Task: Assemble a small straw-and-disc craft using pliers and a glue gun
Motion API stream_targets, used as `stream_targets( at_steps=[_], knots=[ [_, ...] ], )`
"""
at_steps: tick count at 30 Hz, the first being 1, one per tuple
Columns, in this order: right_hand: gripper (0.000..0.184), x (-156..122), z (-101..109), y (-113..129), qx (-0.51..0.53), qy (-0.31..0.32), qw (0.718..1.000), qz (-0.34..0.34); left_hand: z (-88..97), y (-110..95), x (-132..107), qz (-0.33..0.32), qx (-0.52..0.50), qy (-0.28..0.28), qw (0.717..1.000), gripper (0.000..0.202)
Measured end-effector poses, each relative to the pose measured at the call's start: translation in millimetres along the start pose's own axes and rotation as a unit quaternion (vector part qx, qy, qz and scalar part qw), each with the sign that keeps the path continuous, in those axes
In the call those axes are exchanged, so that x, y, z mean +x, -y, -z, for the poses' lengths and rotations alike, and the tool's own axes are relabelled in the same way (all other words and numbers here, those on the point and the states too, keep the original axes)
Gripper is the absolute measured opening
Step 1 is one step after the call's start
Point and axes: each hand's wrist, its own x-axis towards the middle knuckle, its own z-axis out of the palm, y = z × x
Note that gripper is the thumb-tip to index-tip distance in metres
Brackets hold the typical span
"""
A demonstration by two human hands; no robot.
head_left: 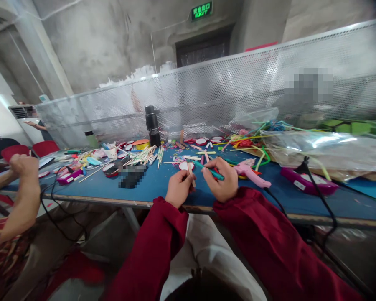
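Note:
Between thumb and fingers, my left hand (179, 189) pinches a flat wooden craft stick (190, 169), held upright and slightly tilted. My right hand (222, 182) is closed around a teal pen (217, 174), its thin end pointing left toward the stick. Just behind the stick, a white disc with a red rim (183, 166) lies on the blue table (156, 182). Close to the right of my right hand rests a pink glue gun (253, 174) with a black cord.
A purple box (310, 182) with a cable sits at right, near clear plastic bags (329, 150). Loose craft sticks (141, 156), a black bottle (152, 126) and coloured scraps line the back. A perforated metal divider (200, 98) stands behind. Another person's arm (25, 188) is at left.

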Motion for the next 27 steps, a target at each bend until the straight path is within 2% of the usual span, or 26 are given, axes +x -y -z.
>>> stream_targets(
  at_steps=[6, 12, 20, 27],
  knots=[
    [0.007, -10, 3, 11, -0.048, -0.021, 0.998, 0.04, -2.2, -4, -9, -0.014, -0.019, -0.011, 1.0, 0.021],
    [0.009, -21, -1, 24, -0.033, -0.036, 0.999, 0.02, -5.0, -4, -20, -0.07, 0.011, -0.047, 0.996, 0.028],
    [0.006, -23, -1, 17, 0.007, -0.051, 0.998, -0.022, 0.6, 2, -17, -0.046, 0.007, 0.001, 0.999, 0.026],
    [0.003, -22, 1, 20, 0.023, -0.031, 0.999, -0.022, 0.3, 1, -20, -0.056, 0.011, 0.001, 0.998, 0.032]
  ],
)
